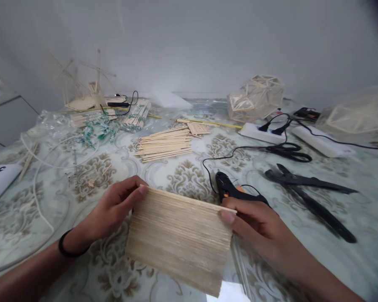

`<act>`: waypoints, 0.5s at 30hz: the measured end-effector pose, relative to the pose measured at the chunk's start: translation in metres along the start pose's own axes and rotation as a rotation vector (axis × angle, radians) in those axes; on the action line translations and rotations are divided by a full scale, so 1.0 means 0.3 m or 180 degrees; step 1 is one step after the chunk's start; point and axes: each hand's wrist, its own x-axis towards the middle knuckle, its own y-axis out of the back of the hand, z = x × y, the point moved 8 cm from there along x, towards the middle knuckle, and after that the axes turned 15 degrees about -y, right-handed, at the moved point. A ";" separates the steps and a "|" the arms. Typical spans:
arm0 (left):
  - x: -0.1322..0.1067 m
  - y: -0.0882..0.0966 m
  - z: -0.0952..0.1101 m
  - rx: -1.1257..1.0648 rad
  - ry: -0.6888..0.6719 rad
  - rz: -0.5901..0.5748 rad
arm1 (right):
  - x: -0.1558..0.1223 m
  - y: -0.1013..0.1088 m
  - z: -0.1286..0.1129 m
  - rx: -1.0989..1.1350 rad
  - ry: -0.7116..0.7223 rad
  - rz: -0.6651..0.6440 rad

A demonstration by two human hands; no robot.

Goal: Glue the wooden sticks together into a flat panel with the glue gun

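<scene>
A flat panel of wooden sticks (179,239), laid side by side, is held up at a tilt above the patterned tabletop. My left hand (115,207) pinches its upper left corner between thumb and fingers. At the upper right corner my right hand (255,222) grips the panel the same way, thumb on the near face. Just behind my right hand lies a black glue gun (229,186), partly hidden by it. Loose wooden sticks (166,142) are piled on the table beyond the panel.
Black long-handled cutters (311,184) and black scissors (290,151) lie at the right. A white power strip (261,132) with plugs stands behind them. Bagged stick frameworks (255,98), a stick model (96,94) and torn green-and-clear packaging (97,128) are farther back. A white cable (36,188) crosses the left.
</scene>
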 end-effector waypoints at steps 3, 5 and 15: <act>0.001 -0.003 0.001 -0.0044 0.0005 0.0012 | 0.000 0.003 -0.010 -0.0006 0.0044 0.0035; 0.000 -0.002 -0.002 -0.0076 0.0019 0.0022 | 0.001 0.003 -0.013 -0.0027 0.0066 0.0054; -0.010 -0.005 -0.036 -0.0883 0.0158 0.0068 | 0.000 -0.001 -0.009 0.0015 0.0076 0.0009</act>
